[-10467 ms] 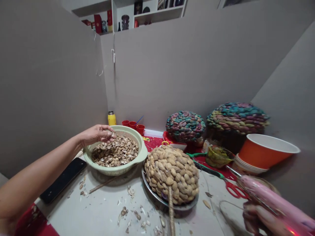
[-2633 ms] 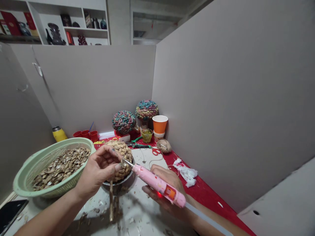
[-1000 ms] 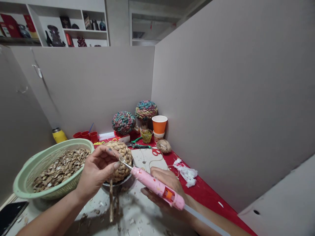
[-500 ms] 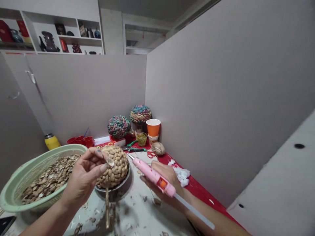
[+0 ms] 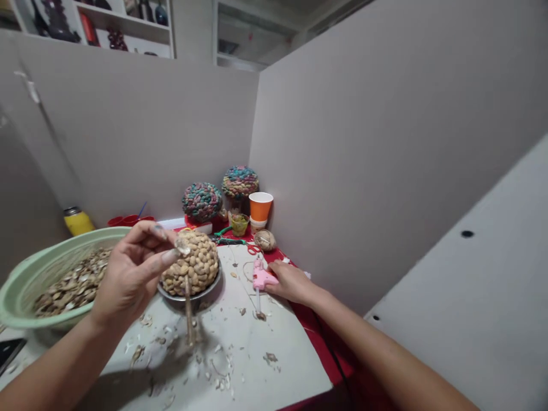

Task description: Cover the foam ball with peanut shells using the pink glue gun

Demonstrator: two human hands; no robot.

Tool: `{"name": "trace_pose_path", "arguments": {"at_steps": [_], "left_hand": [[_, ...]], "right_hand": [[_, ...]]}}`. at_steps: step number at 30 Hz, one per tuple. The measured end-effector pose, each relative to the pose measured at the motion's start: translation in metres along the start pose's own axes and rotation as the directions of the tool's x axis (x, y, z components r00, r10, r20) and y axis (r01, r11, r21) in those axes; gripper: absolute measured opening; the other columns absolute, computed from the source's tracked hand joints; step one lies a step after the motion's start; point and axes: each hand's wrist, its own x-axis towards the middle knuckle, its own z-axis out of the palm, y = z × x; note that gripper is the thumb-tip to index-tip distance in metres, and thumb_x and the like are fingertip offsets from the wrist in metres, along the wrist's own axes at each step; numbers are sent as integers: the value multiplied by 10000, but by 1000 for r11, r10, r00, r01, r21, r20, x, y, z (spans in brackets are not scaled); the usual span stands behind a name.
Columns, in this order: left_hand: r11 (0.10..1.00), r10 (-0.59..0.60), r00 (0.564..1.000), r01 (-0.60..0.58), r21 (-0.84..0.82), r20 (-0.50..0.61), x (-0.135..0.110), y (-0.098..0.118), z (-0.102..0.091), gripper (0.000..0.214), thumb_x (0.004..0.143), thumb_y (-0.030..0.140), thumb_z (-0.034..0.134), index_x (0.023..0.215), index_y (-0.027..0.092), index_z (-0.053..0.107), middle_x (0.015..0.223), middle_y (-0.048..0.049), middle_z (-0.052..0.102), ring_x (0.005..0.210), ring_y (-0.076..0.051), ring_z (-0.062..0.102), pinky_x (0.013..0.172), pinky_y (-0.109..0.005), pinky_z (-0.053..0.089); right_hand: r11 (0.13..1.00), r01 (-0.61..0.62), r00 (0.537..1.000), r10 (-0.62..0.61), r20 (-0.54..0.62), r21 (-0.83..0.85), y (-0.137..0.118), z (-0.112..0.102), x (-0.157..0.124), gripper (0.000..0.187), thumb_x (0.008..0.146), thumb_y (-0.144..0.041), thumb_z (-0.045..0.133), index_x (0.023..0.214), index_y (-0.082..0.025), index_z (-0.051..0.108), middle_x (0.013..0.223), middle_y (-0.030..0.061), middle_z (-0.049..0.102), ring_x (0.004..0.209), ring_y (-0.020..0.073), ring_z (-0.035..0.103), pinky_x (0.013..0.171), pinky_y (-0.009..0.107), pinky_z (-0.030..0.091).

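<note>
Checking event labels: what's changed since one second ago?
The right hand has carried the pink glue gun away from the left hand, forward and right, to the right edge of the white surface, near the twine ball; whether it's let go is unclear. Unchanged: the left hand pinches the glossy piece; the nut-covered dome sits in its metal bowl.
</note>
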Motion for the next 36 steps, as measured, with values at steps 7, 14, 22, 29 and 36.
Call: {"name": "trace_pose_path", "arguments": {"at_steps": [7,14,22,29,36], "left_hand": [[996,69,997,-68,-58,16,-2,13,-6,260,691,135,819,843,200,618,797,14,710,746,-110,644,731,-200,529],[998,57,998,-57,-37,13,-1,16,-7,280,675,166,843,839,201,620,798,17,707,758,-116,651,729,-199,530],[972,-67,997,73,224,-33,-17,3,-42,217,735,185,809,845,203,623,863,-13,689,816,-134,655,753,-212,540],[859,-133,986,166,484,-102,-39,-30,-58,124,772,178,715,778,197,592,783,-10,657,748,-158,653,710,-255,537],[649,52,997,-79,756,59,-43,-50,-52,121,785,106,645,759,207,583,729,14,639,686,-146,606,666,-235,483]], "right_hand": [[977,211,945,-207,-253,-10,-24,-26,-7,296,914,-286,573,1185,-170,603,1190,144,627,1107,273,594,922,409,478],[681,732,544,-587,-599,-3,-112,-32,-10,315,915,-167,600,1225,-202,564,1115,117,646,1025,231,607,865,407,523],[463,871,310,-777,-548,-163,-143,4,15,292,928,-132,537,1214,-169,581,923,68,666,794,191,581,734,370,455],[387,912,221,-742,-633,-135,-142,4,26,205,905,-96,546,1097,-132,609,839,68,674,726,182,586,661,347,431],[436,900,332,-664,-671,13,-142,-1,25,213,910,-108,521,1102,-149,604,865,82,685,764,195,610,682,355,445]]}}
